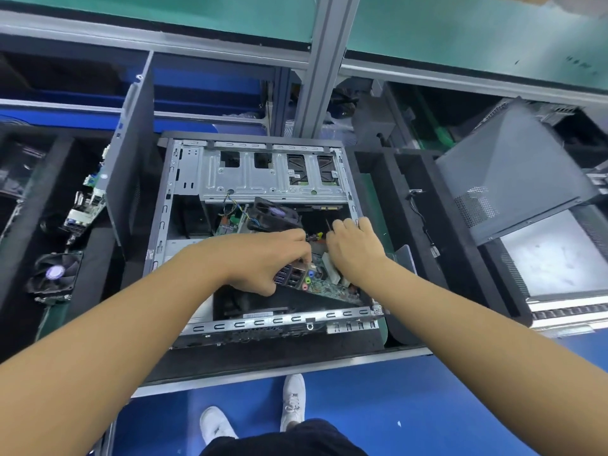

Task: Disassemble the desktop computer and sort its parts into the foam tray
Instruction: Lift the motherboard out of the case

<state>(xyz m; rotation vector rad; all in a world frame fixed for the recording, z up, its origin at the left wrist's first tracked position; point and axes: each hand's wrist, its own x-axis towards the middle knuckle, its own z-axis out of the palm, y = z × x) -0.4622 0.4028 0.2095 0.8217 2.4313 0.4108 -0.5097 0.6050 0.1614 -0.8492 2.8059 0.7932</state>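
Observation:
The open desktop case (pixel 256 169) lies on its side on the bench in front of me. Inside it the green motherboard (pixel 324 283) is tilted up, its rear ports facing me and a black cooler fan (pixel 274 213) still on it. My left hand (pixel 263 261) grips the motherboard at the port block. My right hand (pixel 353 248) holds its right edge, fingers curled by the case wall. Black foam tray slots (pixel 404 232) run along the right of the case.
On the left, the foam tray holds another motherboard (pixel 87 205) standing upright and a loose cooler fan (pixel 54 274). A dark side panel (pixel 135 159) stands beside the case. A cable (pixel 424 222) lies in the right foam. Another case panel (pixel 513 169) leans at the right.

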